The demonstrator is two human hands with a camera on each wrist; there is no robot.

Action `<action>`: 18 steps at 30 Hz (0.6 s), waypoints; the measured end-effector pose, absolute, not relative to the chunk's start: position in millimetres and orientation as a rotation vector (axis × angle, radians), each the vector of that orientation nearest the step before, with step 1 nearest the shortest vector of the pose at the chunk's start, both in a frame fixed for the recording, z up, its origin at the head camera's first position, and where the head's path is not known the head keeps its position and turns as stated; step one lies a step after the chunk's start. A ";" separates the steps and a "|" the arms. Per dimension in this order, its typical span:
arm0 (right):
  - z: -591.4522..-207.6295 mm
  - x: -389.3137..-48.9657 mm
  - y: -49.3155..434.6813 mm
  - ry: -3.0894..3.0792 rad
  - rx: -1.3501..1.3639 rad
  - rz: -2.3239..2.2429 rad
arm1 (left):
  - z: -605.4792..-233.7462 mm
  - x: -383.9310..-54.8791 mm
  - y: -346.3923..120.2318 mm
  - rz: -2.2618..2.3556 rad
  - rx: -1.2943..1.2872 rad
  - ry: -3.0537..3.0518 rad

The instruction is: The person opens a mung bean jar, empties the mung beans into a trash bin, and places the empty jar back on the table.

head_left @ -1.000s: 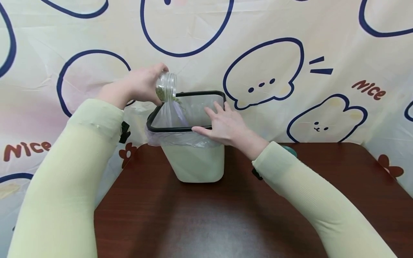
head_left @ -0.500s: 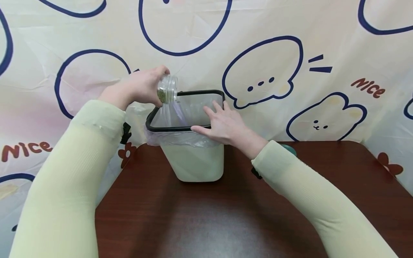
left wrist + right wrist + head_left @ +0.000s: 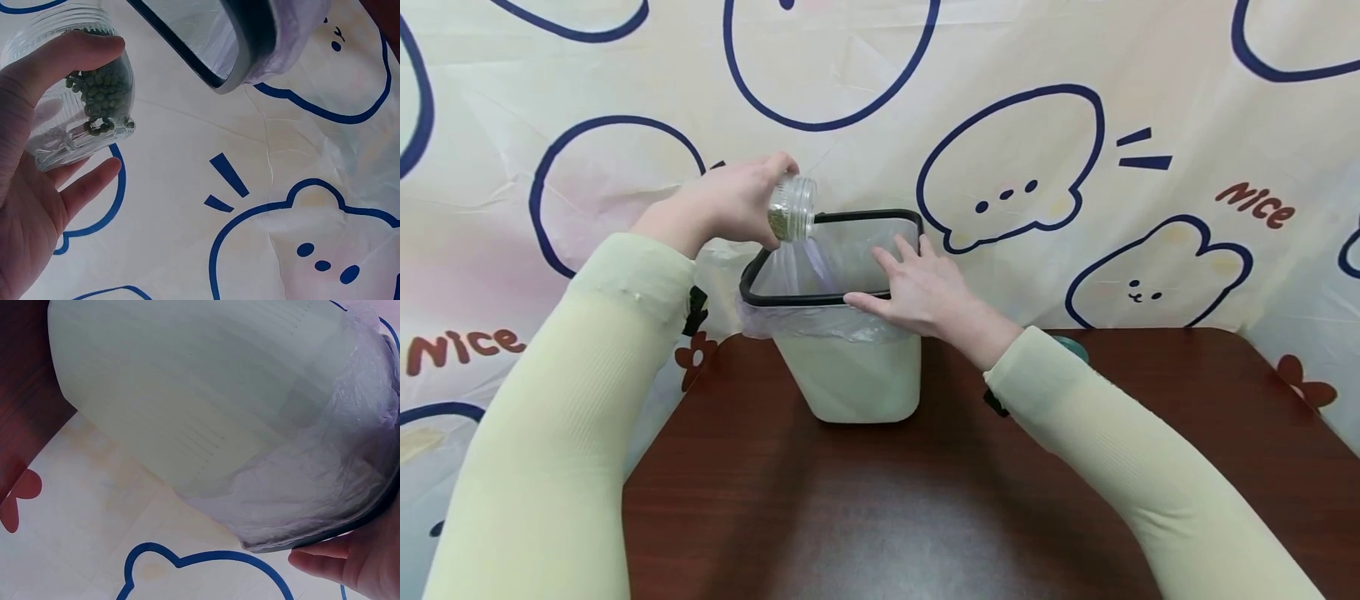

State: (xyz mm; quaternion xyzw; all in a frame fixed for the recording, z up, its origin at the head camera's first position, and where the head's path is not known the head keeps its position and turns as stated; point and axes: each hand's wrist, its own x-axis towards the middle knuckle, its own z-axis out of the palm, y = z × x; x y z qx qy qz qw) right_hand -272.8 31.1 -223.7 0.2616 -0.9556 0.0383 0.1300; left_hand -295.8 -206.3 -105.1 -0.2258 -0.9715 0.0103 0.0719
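High over the left side of a pale green trash bin (image 3: 857, 383), my left hand (image 3: 733, 200) grips a clear glass jar (image 3: 796, 208) tipped on its side, mouth toward the bin. Small green beans (image 3: 103, 94) lie along the jar's lower wall, with the thumb wrapped over the glass in the left wrist view. My right hand (image 3: 925, 290) rests with spread, mostly straight fingers on the right part of the bin's black rim (image 3: 797, 300). A thin lilac plastic bag (image 3: 850, 323) lines the bin and folds down outside below the rim. The bin's floor is hidden.
The bin stands upright on a dark brown table (image 3: 880, 517) near its back edge. Behind the right forearm, a teal round object (image 3: 1073, 347) is partly hidden. A cloth backdrop (image 3: 1015, 50) with cartoon outlines hangs close behind the table.
The jar has shifted slightly right and down. Beans spilling from its mouth a second ago no longer show there, and fewer show inside. My right hand has stayed on the rim.
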 end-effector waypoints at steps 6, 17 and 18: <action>-222.2 -272.3 31.4 -2.761 0.760 0.133 | -99.0 -294.2 -206.5 -0.003 -0.699 -2.873; -223.7 -273.4 30.5 -2.761 0.759 0.130 | -107.8 -296.0 -205.6 0.084 -0.693 -2.904; -223.5 -273.5 30.5 -2.762 0.756 0.133 | -108.6 -296.6 -205.2 0.095 -0.699 -2.906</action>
